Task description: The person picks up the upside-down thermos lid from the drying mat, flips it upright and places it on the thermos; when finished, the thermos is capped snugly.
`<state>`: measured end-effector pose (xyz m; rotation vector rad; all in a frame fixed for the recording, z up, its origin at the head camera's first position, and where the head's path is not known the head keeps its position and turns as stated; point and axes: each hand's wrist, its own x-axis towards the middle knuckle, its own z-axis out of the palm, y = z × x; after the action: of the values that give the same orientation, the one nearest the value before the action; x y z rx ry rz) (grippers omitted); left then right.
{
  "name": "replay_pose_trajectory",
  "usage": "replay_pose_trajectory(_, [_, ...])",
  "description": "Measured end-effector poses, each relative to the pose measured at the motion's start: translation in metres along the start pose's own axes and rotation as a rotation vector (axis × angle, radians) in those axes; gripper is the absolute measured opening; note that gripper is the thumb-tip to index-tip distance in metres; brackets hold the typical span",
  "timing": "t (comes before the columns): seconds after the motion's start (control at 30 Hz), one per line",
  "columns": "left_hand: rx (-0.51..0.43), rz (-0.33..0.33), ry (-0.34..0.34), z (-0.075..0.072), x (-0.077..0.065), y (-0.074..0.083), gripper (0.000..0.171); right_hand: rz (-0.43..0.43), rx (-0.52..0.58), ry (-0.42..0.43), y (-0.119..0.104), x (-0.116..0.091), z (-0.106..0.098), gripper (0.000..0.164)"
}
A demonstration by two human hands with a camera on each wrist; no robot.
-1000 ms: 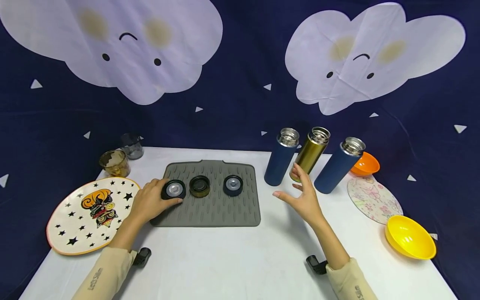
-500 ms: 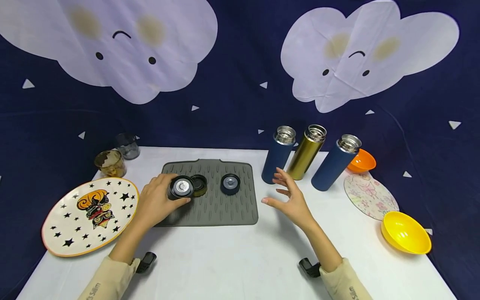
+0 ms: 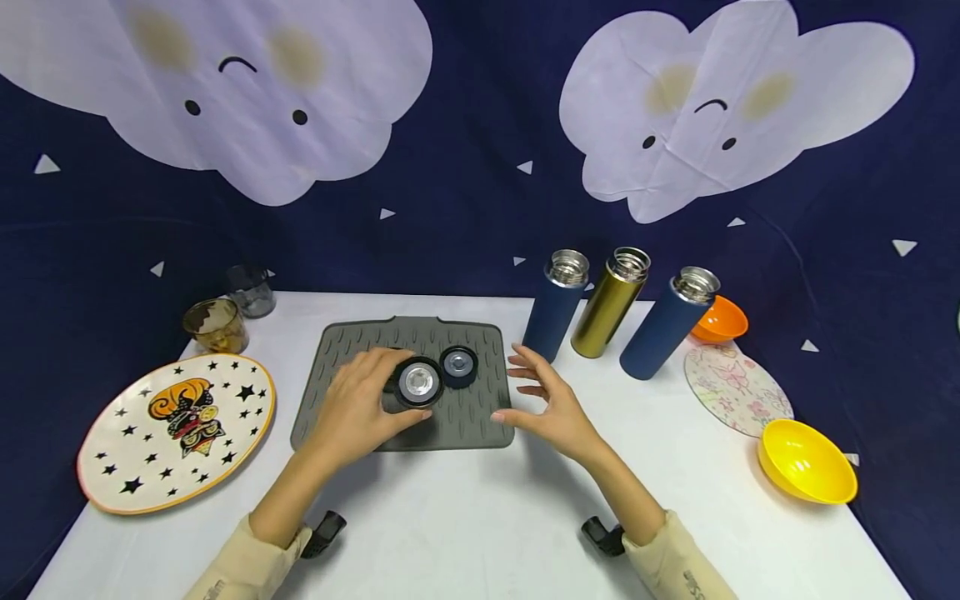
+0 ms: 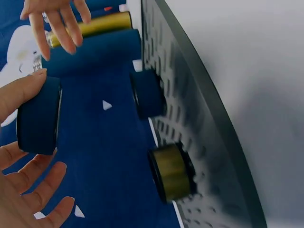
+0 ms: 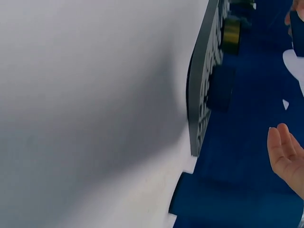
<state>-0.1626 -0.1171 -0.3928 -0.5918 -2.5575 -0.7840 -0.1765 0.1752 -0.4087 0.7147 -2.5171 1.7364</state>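
Observation:
My left hand (image 3: 360, 410) grips a dark blue bottle lid (image 4: 40, 116) between thumb and fingers, with its silvery inner side up in the head view. The lid is raised above a grey ribbed drying mat (image 3: 480, 429). On the mat stand another blue lid (image 3: 459, 368) and a gold lid (image 4: 172, 172); in the head view the gold one is mostly hidden behind the held lid and hand. My right hand (image 3: 551, 408) hovers at the mat's right edge, fingers spread and holding nothing. Behind it stand a blue bottle (image 3: 553, 321), a gold bottle (image 3: 609, 312) and a second blue bottle (image 3: 662, 333), all uncapped.
Left of the mat lies a star-patterned oval plate (image 3: 240, 467), with an amber glass (image 3: 217, 327) and a grey glass (image 3: 252, 293) behind. To the right are an orange bowl (image 3: 722, 320), a floral round mat (image 3: 738, 392) and a yellow bowl (image 3: 806, 462).
The left hand has lifted the blue lid off the mat and carried it right, over the gold lid. My right hand has moved left, away from the bottles toward the mat.

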Motion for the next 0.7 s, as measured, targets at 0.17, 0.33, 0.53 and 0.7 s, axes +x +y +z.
replay_pose_trajectory(0.17, [-0.018, 0.088, 0.013, 0.007, 0.004, 0.012, 0.076, 0.003, 0.065, -0.062, -0.004, 0.002, 0.009, 0.087])
replay_pose_trajectory(0.33, [-0.035, 0.142, 0.029, 0.013, 0.006, 0.022, 0.075, 0.040, 0.231, -0.147, -0.008, 0.004, 0.018, 0.083])
replay_pose_trajectory(0.53, [-0.064, 0.195, 0.049, 0.017, 0.004, 0.031, 0.074, 0.103, 0.437, -0.224, -0.010, 0.005, 0.027, 0.074])
replay_pose_trajectory(0.7, [-0.078, 0.222, 0.073, 0.020, 0.002, 0.032, 0.075, 0.125, 0.518, -0.229, -0.011, 0.006, 0.030, 0.062])
